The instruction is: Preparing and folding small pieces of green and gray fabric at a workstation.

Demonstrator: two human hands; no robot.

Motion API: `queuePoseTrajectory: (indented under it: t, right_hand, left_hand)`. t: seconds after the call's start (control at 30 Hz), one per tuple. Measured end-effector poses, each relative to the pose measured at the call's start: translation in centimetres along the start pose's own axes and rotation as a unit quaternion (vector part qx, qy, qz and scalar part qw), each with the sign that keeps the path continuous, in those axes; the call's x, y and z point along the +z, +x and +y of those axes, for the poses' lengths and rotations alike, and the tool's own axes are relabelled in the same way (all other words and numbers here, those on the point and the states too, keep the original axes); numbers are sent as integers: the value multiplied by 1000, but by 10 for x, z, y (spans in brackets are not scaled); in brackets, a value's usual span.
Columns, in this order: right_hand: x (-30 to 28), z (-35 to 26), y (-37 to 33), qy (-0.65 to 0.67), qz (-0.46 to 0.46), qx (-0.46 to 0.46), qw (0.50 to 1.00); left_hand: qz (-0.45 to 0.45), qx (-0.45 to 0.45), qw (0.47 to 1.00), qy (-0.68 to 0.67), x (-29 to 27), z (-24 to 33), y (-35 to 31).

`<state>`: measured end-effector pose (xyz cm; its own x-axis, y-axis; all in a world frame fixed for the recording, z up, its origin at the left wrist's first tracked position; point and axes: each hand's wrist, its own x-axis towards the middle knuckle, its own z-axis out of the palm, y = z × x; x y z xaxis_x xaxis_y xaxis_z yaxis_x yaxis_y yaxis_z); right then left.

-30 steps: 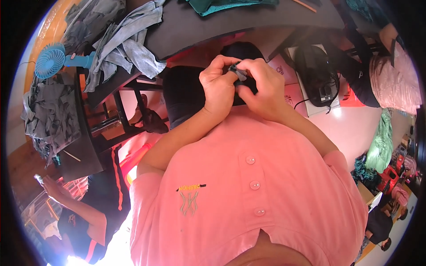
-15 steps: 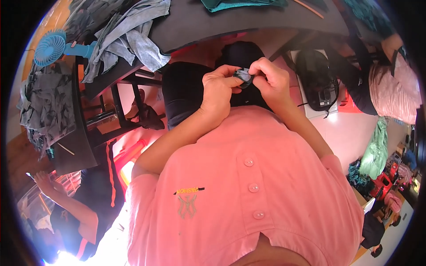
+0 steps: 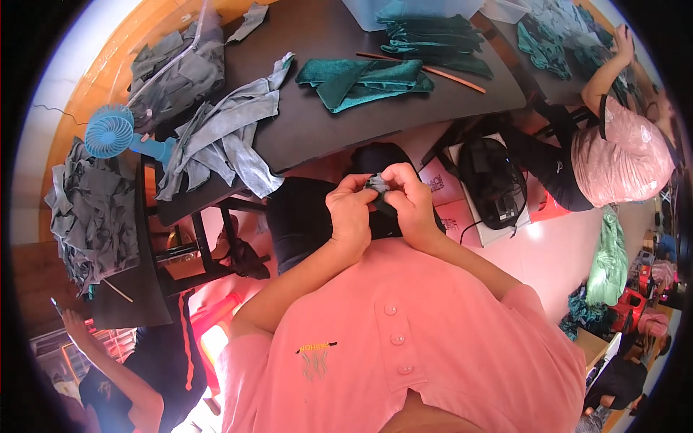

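Observation:
Close together above my lap, my left hand (image 3: 349,215) and my right hand (image 3: 410,205) pinch a small bunched piece of grey fabric (image 3: 377,182) between thumbs and fingertips. A darker fold of it shows below the fingers; the rest is hidden. Beyond my hands, on the dark table (image 3: 310,133), lies a loose heap of pale grey fabric strips (image 3: 234,148), draped over the near left edge. Dark green velvety pieces (image 3: 368,78) lie folded farther back, with a thin brown stick (image 3: 455,79) beside them.
A blue fan (image 3: 110,131) stands at the left edge by heaps of grey fabric (image 3: 97,220). At the right a black bag (image 3: 493,180) rests on a box. Two people are near: one in a pink top (image 3: 621,155) at right, an arm (image 3: 119,372) at lower left.
The view has shifted, so more of the tabletop and the green pieces show and my hands appear lower. Both hands still pinch the grey fabric, their fingers slightly rearranged.

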<state>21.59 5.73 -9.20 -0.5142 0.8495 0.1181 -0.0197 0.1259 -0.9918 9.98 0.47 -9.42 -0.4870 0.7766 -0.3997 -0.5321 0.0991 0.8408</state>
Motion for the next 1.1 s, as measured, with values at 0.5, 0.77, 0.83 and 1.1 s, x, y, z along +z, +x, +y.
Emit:
queuePoseTrajectory:
  t: [0.5,0.77,0.83,1.1]
  right_hand:
    - [-14,25,4,19,1,24,1000]
    - [-31,8,-11,59,-31,131,989]
    - [-35,11,-11,48,-46,157,985]
    - [-28,-12,-24,113,-47,34,992]
  left_hand:
    - [-103,-184,976,-51,-24,-3,1]
    - [-228,-263,937,9,-40,0,-4]
    - [-245,-255,935,-13,-40,-7,1]
    - [-285,-260,909,-160,-28,2,-8]
